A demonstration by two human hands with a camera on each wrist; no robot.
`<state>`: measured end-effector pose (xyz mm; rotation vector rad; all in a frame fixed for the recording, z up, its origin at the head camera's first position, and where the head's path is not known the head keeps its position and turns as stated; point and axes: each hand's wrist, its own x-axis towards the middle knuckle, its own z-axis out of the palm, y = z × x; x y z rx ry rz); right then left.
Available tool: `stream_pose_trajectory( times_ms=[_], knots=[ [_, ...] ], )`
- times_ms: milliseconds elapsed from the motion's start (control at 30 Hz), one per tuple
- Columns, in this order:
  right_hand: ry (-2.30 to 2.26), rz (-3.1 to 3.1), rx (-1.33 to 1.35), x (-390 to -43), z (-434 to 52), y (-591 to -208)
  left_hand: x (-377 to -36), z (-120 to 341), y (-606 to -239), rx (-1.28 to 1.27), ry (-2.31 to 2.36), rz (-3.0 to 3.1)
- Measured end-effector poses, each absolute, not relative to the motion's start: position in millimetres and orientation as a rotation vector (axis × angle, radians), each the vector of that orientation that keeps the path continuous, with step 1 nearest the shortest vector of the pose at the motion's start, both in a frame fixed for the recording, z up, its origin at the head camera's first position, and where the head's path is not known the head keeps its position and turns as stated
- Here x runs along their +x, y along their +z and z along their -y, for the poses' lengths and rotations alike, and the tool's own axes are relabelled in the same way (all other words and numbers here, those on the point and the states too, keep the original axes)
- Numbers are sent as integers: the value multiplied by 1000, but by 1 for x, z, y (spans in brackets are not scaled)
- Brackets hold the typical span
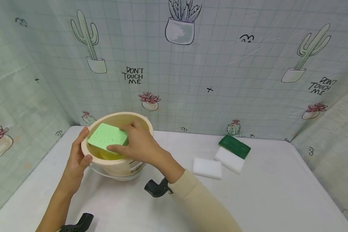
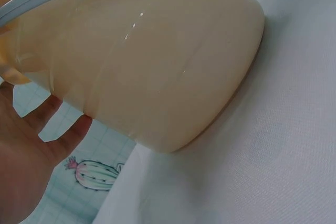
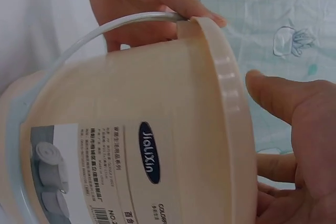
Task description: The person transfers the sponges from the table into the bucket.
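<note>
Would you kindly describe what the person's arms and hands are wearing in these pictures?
The right arm wears a long cream sleeve reaching the wrist; the left arm is bare. Each wrist carries a black camera mount, the left one at the lower edge. Both the right hand and left hand are bare.

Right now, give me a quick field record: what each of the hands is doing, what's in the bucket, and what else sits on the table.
left hand: grips the rim of the beige bucket
right hand: holds a light green sponge over the bucket's mouth
bucket contents: something yellow under the sponge, unclear what
bucket label: sticker on its side
table: white sponge; green-and-white scouring sponge, to the right of the bucket
</note>
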<state>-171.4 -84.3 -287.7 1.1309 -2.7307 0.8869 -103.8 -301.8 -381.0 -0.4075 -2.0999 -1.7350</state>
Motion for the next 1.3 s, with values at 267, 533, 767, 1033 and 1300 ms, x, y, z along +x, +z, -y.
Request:
stream_pose_trajectory(
  times_ms=[267,533,767,1033,1300],
  knots=[
    [973,2700,1222,-175,78,-283,-104,301,-380,-451,-1789,2052],
    [1005,2693,1280,-178,75,-283,-104,301,-382,-484,-1826,2016],
    [1074,2681,1312,-180,73,-284,-105,300,-382,-491,-1845,1994],
    [1141,2664,1349,-182,71,-284,-104,300,-382,-472,-1849,1987],
    [1101,2666,1393,-184,69,-284,-105,300,-384,-509,-1875,1947]
  ],
)
